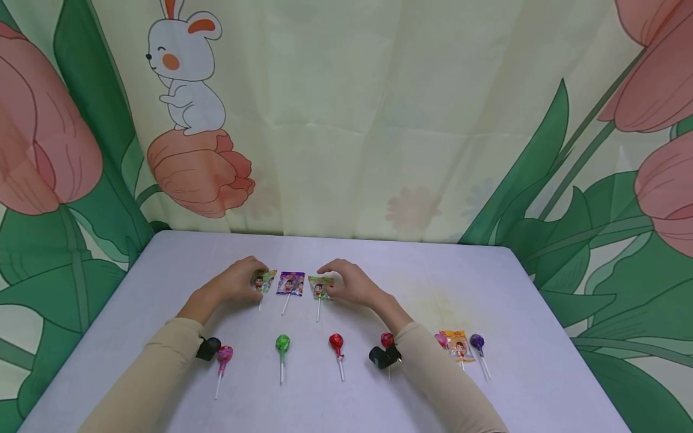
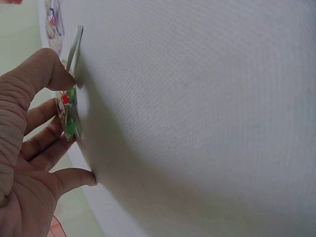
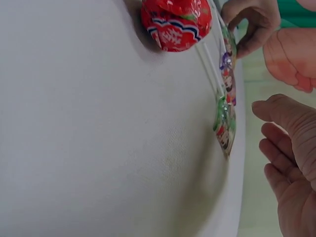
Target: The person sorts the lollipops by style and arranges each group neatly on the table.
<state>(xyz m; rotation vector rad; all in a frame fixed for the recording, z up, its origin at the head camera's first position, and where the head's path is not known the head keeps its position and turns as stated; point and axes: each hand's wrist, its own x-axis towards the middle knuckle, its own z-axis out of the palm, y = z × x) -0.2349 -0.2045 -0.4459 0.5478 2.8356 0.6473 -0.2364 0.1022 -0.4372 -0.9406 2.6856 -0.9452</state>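
From here I see the left hand [image 1: 238, 281] curled, thumb and fingers around the left green-packeted lollipop [image 1: 265, 280]. The right hand [image 1: 354, 285], loosely open and empty, hangs just beside the right green-packeted lollipop [image 1: 318, 287]. Between these lies a purple-packeted lollipop [image 1: 291, 283]; nearer the person, a green ball lollipop [image 1: 283, 344] rests on the white table [image 1: 411, 270].

Behind the white table [image 1: 162, 264] there hangs a pale yellow-green curtain [image 1: 335, 120] with soft folds, and on its left part is printed a white rabbit [image 1: 192, 108], which has orange inner ears and sits on a reddish flower [image 1: 195, 174]. Large pink tulips [image 1: 43, 126] with broad green leaves [image 1: 533, 162] fill both sides, and one faint pinkish blossom [image 1: 413, 207] shows low on the cloth. The table has a light yellowish patch [image 1: 438, 310] toward its right side.
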